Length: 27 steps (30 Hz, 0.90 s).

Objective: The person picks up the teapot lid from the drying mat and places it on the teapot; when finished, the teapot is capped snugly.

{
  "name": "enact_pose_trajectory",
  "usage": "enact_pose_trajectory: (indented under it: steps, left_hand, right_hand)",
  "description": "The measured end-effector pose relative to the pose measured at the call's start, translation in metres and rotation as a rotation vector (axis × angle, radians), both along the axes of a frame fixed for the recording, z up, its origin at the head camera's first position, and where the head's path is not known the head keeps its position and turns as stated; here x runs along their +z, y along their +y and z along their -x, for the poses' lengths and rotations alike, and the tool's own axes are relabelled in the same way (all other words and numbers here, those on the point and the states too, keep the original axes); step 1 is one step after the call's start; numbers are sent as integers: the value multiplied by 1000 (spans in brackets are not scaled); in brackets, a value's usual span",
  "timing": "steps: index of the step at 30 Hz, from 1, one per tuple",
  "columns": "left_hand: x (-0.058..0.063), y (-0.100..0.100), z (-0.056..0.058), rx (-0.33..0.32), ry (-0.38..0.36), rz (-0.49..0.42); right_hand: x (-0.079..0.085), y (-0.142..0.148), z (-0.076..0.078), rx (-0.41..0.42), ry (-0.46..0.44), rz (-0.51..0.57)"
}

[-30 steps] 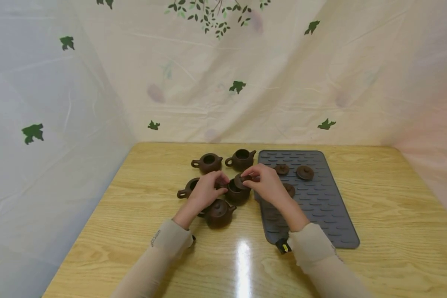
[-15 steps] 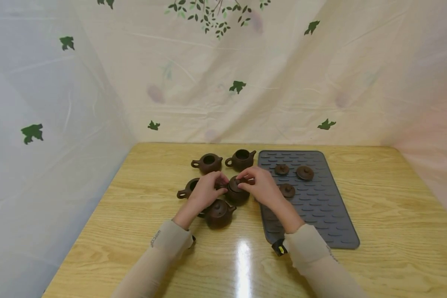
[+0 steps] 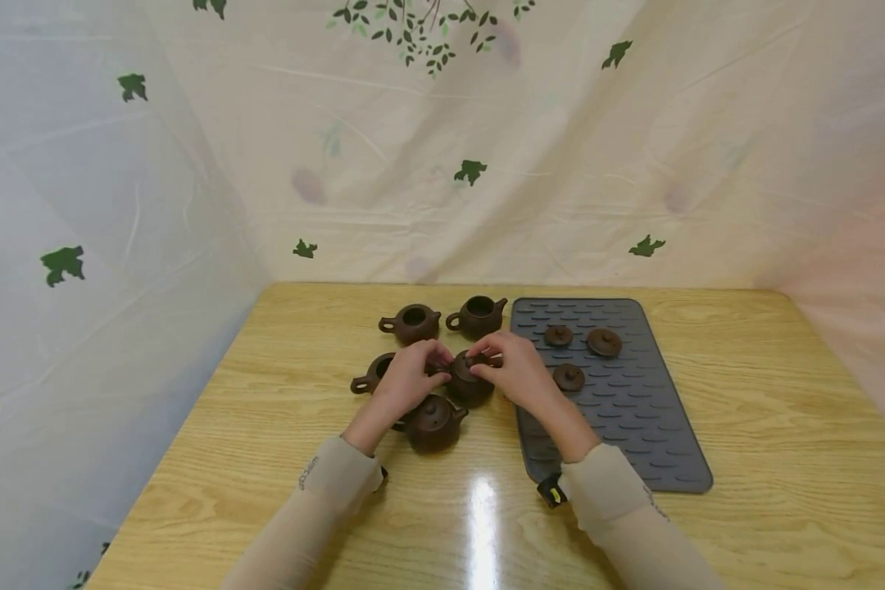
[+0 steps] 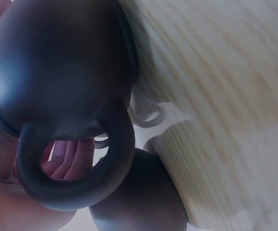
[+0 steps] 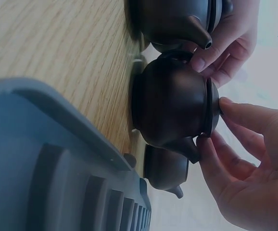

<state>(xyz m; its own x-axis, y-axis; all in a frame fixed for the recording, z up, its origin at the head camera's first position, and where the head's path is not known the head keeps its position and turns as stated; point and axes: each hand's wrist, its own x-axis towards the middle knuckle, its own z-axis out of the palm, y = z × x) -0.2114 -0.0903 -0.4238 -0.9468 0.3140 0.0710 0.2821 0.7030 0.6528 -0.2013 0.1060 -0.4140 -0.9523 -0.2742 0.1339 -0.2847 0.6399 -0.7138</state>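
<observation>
Okay: teapot (image 3: 472, 391) below frame centre, lid (image 5: 215, 108) on

Feed gives me wooden table (image 3: 782, 385) across the lower half, grey mat (image 3: 619, 451) right of centre. Right hand (image 3: 519, 370) pinches the lid, seated on the teapot; left hand (image 3: 409, 374), just left, pinches its handle (image 5: 172, 54). Other pots I log: two open pots (image 3: 416, 331) at mid-frame, one half-hidden pot (image 3: 372, 379) behind left hand, one lidded pot (image 3: 433, 430) lower down. Three loose lids (image 3: 603, 342), mat's upper part.

The lid (image 5: 212, 109), tilted over the brown teapot (image 5: 170, 103) a second ago, now sits on its mouth, and the right hand (image 3: 519, 373) has come lower.
</observation>
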Motion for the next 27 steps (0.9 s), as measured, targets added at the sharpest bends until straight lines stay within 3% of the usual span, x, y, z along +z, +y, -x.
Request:
enact_pose_trajectory:
  steps: [27]
  left_hand:
    - [3,-2,1,-8,-8,-7]
  right_hand:
    - [4,-2,-3,18,0,-8]
